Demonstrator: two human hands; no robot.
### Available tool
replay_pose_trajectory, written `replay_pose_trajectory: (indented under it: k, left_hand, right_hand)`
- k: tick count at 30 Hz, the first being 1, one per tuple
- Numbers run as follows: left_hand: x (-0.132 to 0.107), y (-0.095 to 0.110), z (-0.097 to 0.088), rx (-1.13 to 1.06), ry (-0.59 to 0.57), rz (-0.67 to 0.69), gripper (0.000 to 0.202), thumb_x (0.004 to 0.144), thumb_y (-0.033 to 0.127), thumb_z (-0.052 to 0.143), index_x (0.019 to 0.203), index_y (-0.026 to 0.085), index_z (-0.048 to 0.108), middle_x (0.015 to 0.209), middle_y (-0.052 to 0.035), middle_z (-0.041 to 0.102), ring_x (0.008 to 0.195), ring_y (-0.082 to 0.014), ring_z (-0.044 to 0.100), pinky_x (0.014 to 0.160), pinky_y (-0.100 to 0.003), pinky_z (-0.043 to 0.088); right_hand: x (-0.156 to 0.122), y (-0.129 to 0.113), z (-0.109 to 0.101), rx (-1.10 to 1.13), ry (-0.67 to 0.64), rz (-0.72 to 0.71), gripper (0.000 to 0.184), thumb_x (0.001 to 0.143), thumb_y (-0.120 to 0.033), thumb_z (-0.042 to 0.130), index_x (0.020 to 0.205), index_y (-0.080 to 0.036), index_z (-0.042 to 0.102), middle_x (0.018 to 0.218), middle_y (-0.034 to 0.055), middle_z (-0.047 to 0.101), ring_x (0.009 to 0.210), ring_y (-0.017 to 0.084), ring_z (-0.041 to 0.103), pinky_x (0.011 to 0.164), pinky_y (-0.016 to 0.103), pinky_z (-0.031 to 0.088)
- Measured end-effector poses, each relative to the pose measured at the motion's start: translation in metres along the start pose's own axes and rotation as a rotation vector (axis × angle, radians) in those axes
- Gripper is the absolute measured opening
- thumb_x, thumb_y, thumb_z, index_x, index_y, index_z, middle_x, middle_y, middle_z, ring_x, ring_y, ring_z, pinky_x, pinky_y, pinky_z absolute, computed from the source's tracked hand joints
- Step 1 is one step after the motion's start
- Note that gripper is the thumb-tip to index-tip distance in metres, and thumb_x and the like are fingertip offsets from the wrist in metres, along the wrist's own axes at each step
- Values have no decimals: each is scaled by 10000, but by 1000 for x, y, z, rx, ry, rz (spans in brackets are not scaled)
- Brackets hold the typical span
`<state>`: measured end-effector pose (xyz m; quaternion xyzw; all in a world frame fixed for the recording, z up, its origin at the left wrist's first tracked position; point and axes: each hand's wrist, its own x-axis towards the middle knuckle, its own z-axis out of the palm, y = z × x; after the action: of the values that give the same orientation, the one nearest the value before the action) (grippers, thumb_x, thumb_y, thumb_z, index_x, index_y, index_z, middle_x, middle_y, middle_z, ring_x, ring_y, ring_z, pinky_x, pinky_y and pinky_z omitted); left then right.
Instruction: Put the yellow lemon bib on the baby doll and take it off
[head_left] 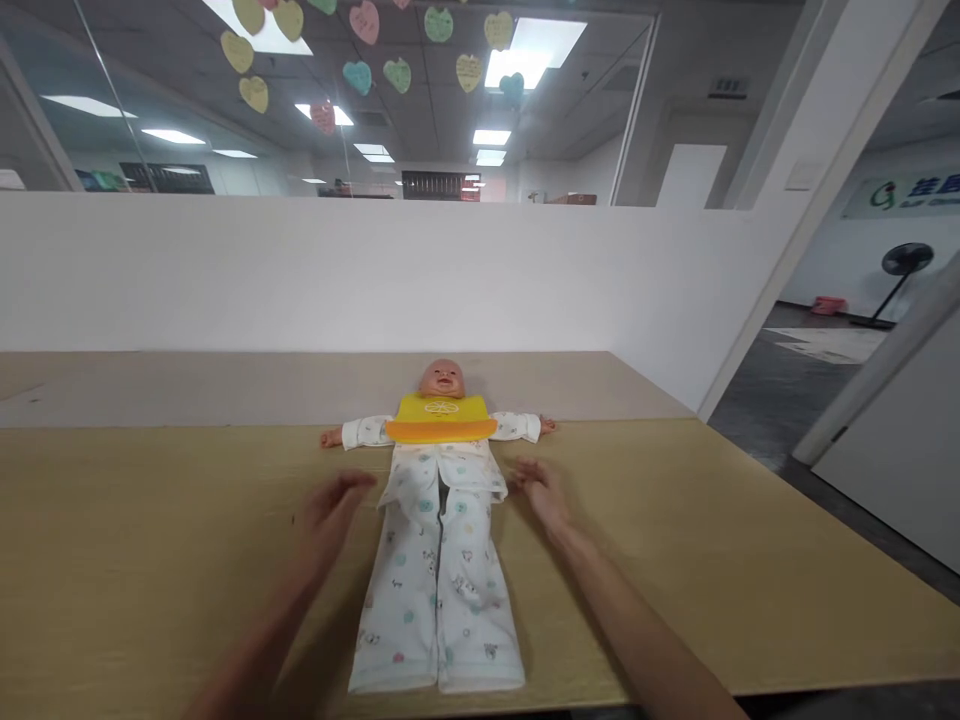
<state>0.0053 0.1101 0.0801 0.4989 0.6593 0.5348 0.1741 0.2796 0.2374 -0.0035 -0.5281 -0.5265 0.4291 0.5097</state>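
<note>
A baby doll (441, 380) lies on its back on the wooden table (750, 560), head away from me, arms spread out. It wears a white patterned sleepsuit (439, 570) and a yellow and orange bib (441, 420) on its chest. My left hand (334, 505) hovers just left of the doll's waist, fingers apart, holding nothing. My right hand (540, 492) is just right of the waist, fingers stretched out, also holding nothing. Neither hand touches the doll.
A white partition wall (300, 270) runs along the back of the table, with glass above it carrying paper hearts (358, 75). The table's right edge drops to a dark floor; a standing fan (904, 265) is far right.
</note>
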Motion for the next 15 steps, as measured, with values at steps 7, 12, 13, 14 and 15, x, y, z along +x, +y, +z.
replay_pose_trajectory:
  k: [7, 12, 13, 14, 15]
  left_hand:
    - [113, -34, 36, -220, 67, -127, 278, 618, 400, 583, 736, 163, 666, 831, -34, 673, 817, -175, 600, 757, -288, 490]
    - [179, -41, 74, -252, 75, -190, 259, 595, 360, 590, 728, 148, 657, 859, -41, 666, 774, -146, 571, 742, -269, 470]
    - [190, -42, 83, -263, 57, -218, 260, 599, 352, 594, 747, 147, 656, 870, -42, 664, 772, -141, 571, 745, -264, 467]
    - [200, -43, 93, -277, 32, -251, 266, 609, 347, 596, 773, 146, 654, 869, -42, 662, 762, -136, 575, 741, -260, 467]
    - [208, -44, 102, -293, 2, -289, 279, 622, 347, 598, 804, 144, 652, 849, -44, 660, 740, -135, 583, 727, -261, 471]
  right_hand:
    - [66, -29, 3, 140, 42, 24, 235, 688, -234, 539, 893, -136, 598, 912, 93, 662, 827, 166, 626, 758, 271, 504]
    - [127, -39, 36, 177, 38, -9, 216, 671, -245, 558, 865, -161, 599, 883, 46, 648, 815, 141, 610, 780, 261, 496]
    - [138, -40, 43, 189, 36, 15, 208, 674, -243, 560, 862, -161, 596, 871, 42, 641, 803, 138, 607, 766, 256, 496]
    - [148, -41, 50, 212, 34, 60, 207, 683, -244, 559, 870, -160, 590, 845, 38, 634, 774, 135, 605, 737, 253, 497]
    - [156, -41, 56, 245, 23, 125, 217, 697, -250, 554, 892, -157, 582, 804, 35, 625, 728, 134, 601, 698, 253, 497]
